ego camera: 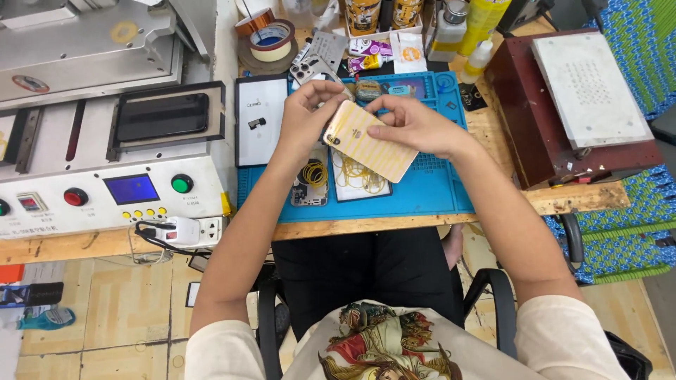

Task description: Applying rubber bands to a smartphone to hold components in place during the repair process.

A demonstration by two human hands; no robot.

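Observation:
I hold a gold phone [371,146], back side up and wrapped with several yellow rubber bands, above the blue work mat [422,190]. My left hand [308,111] grips its upper left end near the camera. My right hand [415,124] presses on its top edge and back with the fingers. Beneath the phone lie a loose heap of yellow rubber bands [359,176] on a white card and another opened phone body [310,184] with bands on it.
A large white machine [105,141] with red and green buttons and a black phone in its tray fills the left. A dark red heating plate [574,105] stands at the right. Tape rolls [271,39], bottles [482,42] and small parts crowd the bench's back. A white power strip [179,231] hangs at the front.

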